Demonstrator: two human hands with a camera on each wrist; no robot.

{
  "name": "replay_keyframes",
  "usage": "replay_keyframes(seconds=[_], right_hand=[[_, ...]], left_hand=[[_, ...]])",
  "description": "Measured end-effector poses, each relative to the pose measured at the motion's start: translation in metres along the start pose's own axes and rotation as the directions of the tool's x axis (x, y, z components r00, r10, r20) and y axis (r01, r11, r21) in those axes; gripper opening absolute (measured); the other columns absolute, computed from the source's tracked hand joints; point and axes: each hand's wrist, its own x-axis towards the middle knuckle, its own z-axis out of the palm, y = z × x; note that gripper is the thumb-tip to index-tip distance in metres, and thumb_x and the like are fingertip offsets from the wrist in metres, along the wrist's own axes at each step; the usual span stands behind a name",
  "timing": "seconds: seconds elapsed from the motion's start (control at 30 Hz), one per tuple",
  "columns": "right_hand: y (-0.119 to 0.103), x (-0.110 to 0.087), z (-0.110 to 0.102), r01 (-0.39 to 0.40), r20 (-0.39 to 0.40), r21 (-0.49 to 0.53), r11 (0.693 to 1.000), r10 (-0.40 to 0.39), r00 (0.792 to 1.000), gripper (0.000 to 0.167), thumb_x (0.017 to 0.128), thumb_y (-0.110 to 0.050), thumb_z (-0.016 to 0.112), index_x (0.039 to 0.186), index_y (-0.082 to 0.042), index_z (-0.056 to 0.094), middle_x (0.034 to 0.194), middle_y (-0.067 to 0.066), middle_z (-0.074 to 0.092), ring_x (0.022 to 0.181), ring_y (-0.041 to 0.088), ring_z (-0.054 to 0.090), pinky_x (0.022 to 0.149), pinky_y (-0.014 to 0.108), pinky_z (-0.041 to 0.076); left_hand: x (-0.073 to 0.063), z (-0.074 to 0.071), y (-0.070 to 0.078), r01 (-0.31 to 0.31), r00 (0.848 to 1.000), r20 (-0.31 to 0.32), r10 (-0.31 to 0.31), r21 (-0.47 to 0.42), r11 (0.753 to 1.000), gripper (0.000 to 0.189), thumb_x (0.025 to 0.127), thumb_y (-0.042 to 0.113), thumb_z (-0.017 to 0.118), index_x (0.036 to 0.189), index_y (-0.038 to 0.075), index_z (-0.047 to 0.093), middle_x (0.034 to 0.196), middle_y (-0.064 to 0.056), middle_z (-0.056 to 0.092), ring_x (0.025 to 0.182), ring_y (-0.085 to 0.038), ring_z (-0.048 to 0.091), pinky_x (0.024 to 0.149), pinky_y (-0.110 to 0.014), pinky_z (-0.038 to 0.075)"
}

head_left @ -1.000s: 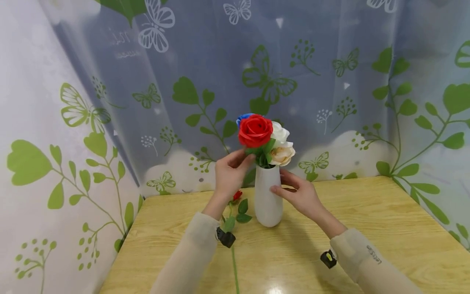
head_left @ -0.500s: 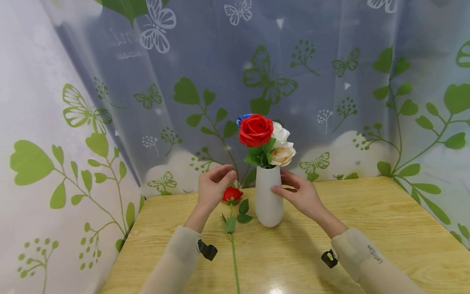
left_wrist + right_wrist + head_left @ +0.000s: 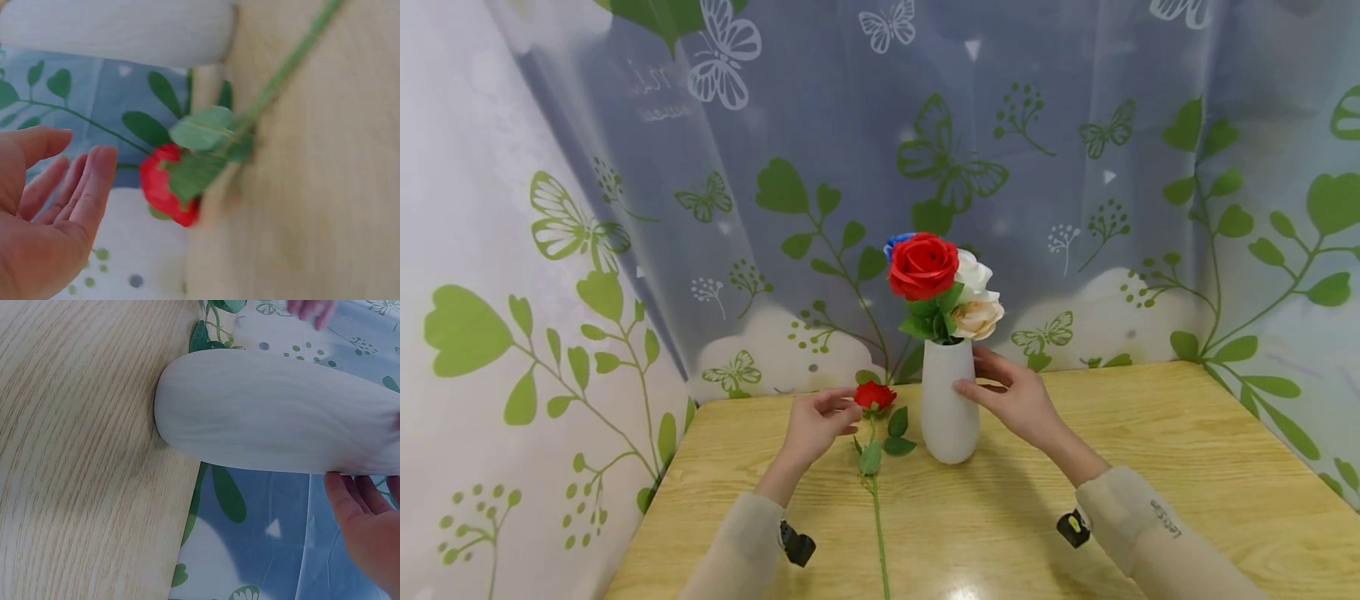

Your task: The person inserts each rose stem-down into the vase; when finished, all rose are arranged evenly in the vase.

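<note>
A white vase (image 3: 950, 408) stands upright on the wooden table. It holds a large red rose (image 3: 923, 267), a blue flower (image 3: 898, 244), a white flower (image 3: 972, 272) and a cream rose (image 3: 977, 318). My right hand (image 3: 1017, 402) grips the vase's right side near the top, thumb in front and fingers behind. Another red rose (image 3: 875, 397) with a long green stem lies on the table left of the vase. My left hand (image 3: 814, 427) is beside its bloom, fingers loosely bent and nothing held. In the left wrist view a gap separates the fingertips from the red petals (image 3: 164, 187).
The light wooden table (image 3: 1075, 467) runs back to a patterned curtain (image 3: 820, 108) with butterflies and leaves. More of the same cloth hangs along the left and right sides. The lying stem (image 3: 880, 533) reaches toward the front of the table.
My left hand has left the bouquet's leaves and moved down and left to the lying rose, whose bloom it no longer covers. My right hand keeps its grip on the vase.
</note>
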Motion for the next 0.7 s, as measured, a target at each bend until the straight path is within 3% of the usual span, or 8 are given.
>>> replay_keyframes(seconds=[0.2, 0.33, 0.53, 0.7], right_hand=[[0.0, 0.0, 0.0, 0.0, -0.002, 0.003, 1.0, 0.0, 1.0, 0.07, 0.097, -0.033, 0.079, 0.158, -0.014, 0.05, 0.15, 0.014, 0.062, 0.137, 0.035, 0.06, 0.107, 0.05, 0.057], [-0.001, -0.001, -0.001, 0.0, -0.001, 0.016, 1.0, 0.0, 1.0, 0.069, 0.097, -0.032, 0.078, 0.158, -0.014, 0.05, 0.151, 0.015, 0.061, 0.138, 0.036, 0.06, 0.107, 0.051, 0.057], [-0.002, -0.002, 0.0, -0.002, -0.003, 0.021, 1.0, 0.002, 1.0, 0.069, 0.098, -0.031, 0.078, 0.158, -0.014, 0.05, 0.151, 0.015, 0.061, 0.138, 0.036, 0.06, 0.107, 0.051, 0.057], [-0.002, -0.002, 0.001, 0.0, -0.003, 0.017, 1.0, 0.0, 1.0, 0.069, 0.097, -0.031, 0.078, 0.158, -0.015, 0.05, 0.151, 0.015, 0.061, 0.138, 0.035, 0.06, 0.107, 0.051, 0.057]], left_hand=[[-0.008, -0.003, -0.021, 0.105, 0.994, -0.003, -0.105, 0.086, 0.991, 0.036, 0.094, -0.003, 0.073, 0.129, -0.009, 0.069, 0.102, -0.025, 0.077, 0.088, -0.037, 0.078, 0.077, -0.046, 0.068], [-0.011, -0.002, -0.029, 0.164, 0.986, -0.02, -0.163, 0.133, 0.977, 0.037, 0.091, -0.002, 0.075, 0.126, -0.012, 0.069, 0.095, -0.024, 0.078, 0.081, -0.034, 0.078, 0.073, -0.046, 0.068], [-0.016, 0.005, -0.035, 0.182, 0.982, 0.012, -0.188, 0.196, 0.964, 0.042, 0.088, 0.002, 0.081, 0.125, -0.013, 0.068, 0.093, -0.021, 0.078, 0.075, -0.034, 0.079, 0.069, -0.043, 0.067], [-0.019, 0.013, -0.042, 0.174, 0.981, 0.036, -0.19, 0.273, 0.946, 0.047, 0.084, 0.01, 0.087, 0.124, -0.008, 0.07, 0.097, -0.018, 0.078, 0.073, -0.026, 0.077, 0.067, -0.037, 0.066]])
